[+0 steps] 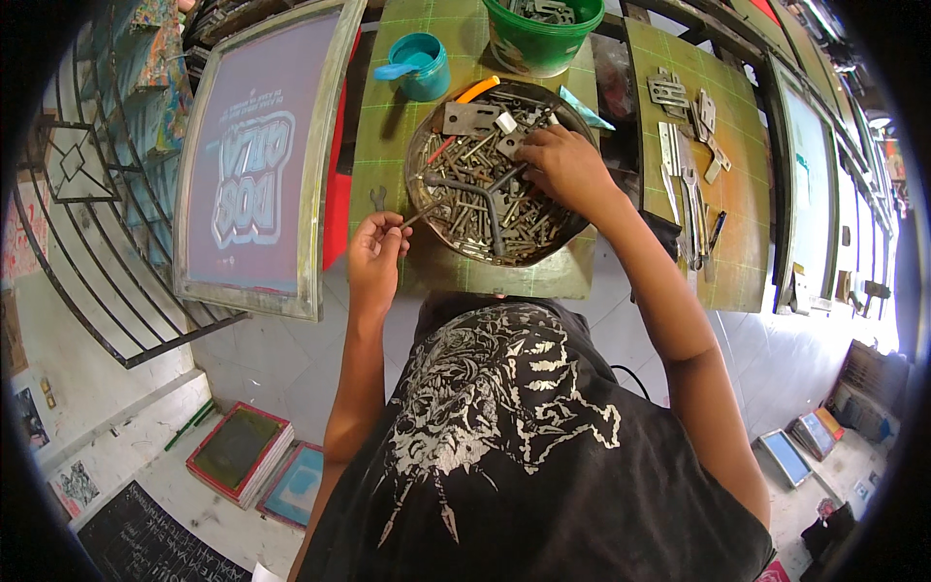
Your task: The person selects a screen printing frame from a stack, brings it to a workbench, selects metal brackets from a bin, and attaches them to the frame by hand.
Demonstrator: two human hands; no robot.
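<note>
A round, dark-rimmed pan [415, 145] heaped with bolts and screws [465, 218] is in front of me. My left hand [380, 250], at its near left edge, pinches a thin metal rod [422, 212] that points into the pan. The open jaw of a small spanner [378, 197] shows just beyond those fingers; I cannot tell whether it is held. My right hand [567, 170] reaches over the far right of the pile, its fingers curled down among the pieces, tips hidden, beside a metal plate [510, 145]. A three-armed socket wrench [493, 211] lies on the bolts.
Behind the pan stand a turquoise cup [427, 78] with a blue scoop and a green bucket [543, 44] of metal parts. On the right board lie spanners [690, 209] and metal brackets [667, 90]. A framed printing screen [247, 165] stands at left.
</note>
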